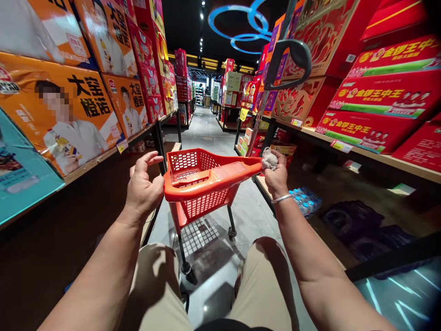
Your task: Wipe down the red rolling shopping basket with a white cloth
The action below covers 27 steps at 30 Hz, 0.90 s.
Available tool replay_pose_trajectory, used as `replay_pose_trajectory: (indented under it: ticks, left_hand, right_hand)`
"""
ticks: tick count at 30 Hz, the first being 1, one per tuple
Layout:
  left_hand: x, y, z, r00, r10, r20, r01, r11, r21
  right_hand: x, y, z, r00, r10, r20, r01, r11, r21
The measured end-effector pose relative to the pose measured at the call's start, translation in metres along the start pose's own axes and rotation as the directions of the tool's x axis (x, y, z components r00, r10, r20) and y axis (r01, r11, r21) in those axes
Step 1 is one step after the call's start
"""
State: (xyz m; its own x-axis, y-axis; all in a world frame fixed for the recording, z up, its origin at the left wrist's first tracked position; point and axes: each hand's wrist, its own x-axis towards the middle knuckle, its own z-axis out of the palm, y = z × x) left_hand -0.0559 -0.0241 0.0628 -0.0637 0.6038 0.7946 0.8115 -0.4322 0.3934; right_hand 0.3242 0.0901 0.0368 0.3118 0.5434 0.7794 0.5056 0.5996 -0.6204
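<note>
An orange plastic shopping cart (220,177) with a perforated basket stands directly ahead of me. Its inside looks bare where it shows. By its left handle corner is my left hand (144,181), fingers stretched and apart, with the thumb side close against the rim; whether it touches I cannot tell. At the right end of the handle, my right hand (276,174) is closed on a crumpled greyish-white cloth (269,158), which lies against the cart's corner. A silver bangle circles my right wrist.
Orange drink cartons (58,110) fill the left shelf. Red boxes (386,96) are stacked along the right shelf, with shrink-wrapped bottles (306,201) below. A dark grey loop handle (289,64) rises at the right. The tiled aisle (203,124) runs ahead between shelves.
</note>
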Motion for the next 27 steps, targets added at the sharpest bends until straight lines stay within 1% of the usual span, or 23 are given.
replay_pose_trajectory:
  ticks: [1,2,4,5,7,9,11,12,13,14,16,19,21,23,25,27]
  left_hand:
    - [0.001,0.015,-0.003,0.999,-0.020,-0.034,0.020,1.000,-0.002]
    - [0.001,0.031,-0.005,1.000,0.004,-0.022,-0.004,1.000,0.003]
    - [0.000,0.062,-0.001,0.990,0.123,0.073,-0.127,0.991,0.047]
    - [-0.002,0.075,0.004,0.979,0.161,0.122,-0.173,0.980,0.094]
    - [-0.006,0.089,0.017,0.964,0.160,0.211,-0.205,0.956,0.212]
    - [-0.008,0.090,0.029,0.956,0.132,0.264,-0.220,0.914,0.341]
    - [-0.008,0.080,0.035,0.951,0.121,0.285,-0.238,0.874,0.424]
    - [-0.007,0.074,0.036,0.949,0.123,0.291,-0.247,0.862,0.442]
    - [-0.007,0.067,0.035,0.946,0.126,0.298,-0.255,0.858,0.446]
    - [-0.005,0.061,0.033,0.944,0.130,0.302,-0.260,0.858,0.443]
    - [-0.003,0.048,0.029,0.945,0.141,0.295,-0.262,0.868,0.422]
    - [0.000,0.032,0.027,0.953,0.172,0.250,-0.260,0.888,0.379]
    - [0.001,0.024,0.029,0.957,0.190,0.221,-0.261,0.896,0.359]
    - [0.003,0.018,0.031,0.961,0.192,0.198,-0.252,0.904,0.346]
    - [0.004,0.014,0.032,0.967,0.182,0.180,-0.233,0.915,0.330]
    - [0.005,0.012,0.032,0.970,0.174,0.169,-0.220,0.925,0.310]
  right_hand:
    - [-0.006,-0.006,0.003,1.000,0.005,-0.011,-0.005,1.000,0.004]
    - [-0.015,-0.016,0.005,1.000,-0.020,-0.020,0.020,1.000,-0.005]
    - [-0.041,-0.041,0.010,0.991,-0.125,-0.038,0.123,0.991,-0.046]
    - [-0.056,-0.056,0.013,0.982,-0.184,-0.038,0.181,0.981,-0.064]
    - [-0.086,-0.083,0.018,0.956,-0.295,0.012,0.295,0.953,-0.063]
    - [-0.108,-0.101,0.024,0.895,-0.421,0.149,0.429,0.903,-0.026]
    - [-0.116,-0.108,0.027,0.816,-0.520,0.252,0.538,0.843,-0.003]
    - [-0.115,-0.108,0.027,0.786,-0.555,0.273,0.580,0.815,-0.012]
    - [-0.111,-0.105,0.025,0.766,-0.577,0.281,0.610,0.792,-0.037]
    - [-0.104,-0.101,0.023,0.759,-0.589,0.279,0.628,0.775,-0.071]
    - [-0.085,-0.091,0.015,0.763,-0.588,0.268,0.634,0.761,-0.135]
    - [-0.053,-0.077,0.002,0.803,-0.526,0.282,0.576,0.806,-0.138]
    - [-0.035,-0.069,-0.005,0.838,-0.455,0.300,0.509,0.850,-0.133]
    - [-0.022,-0.062,-0.009,0.883,-0.369,0.290,0.422,0.895,-0.146]
    - [-0.013,-0.058,-0.011,0.924,-0.275,0.264,0.320,0.936,-0.144]
    - [-0.008,-0.057,-0.013,0.946,-0.190,0.262,0.233,0.962,-0.144]
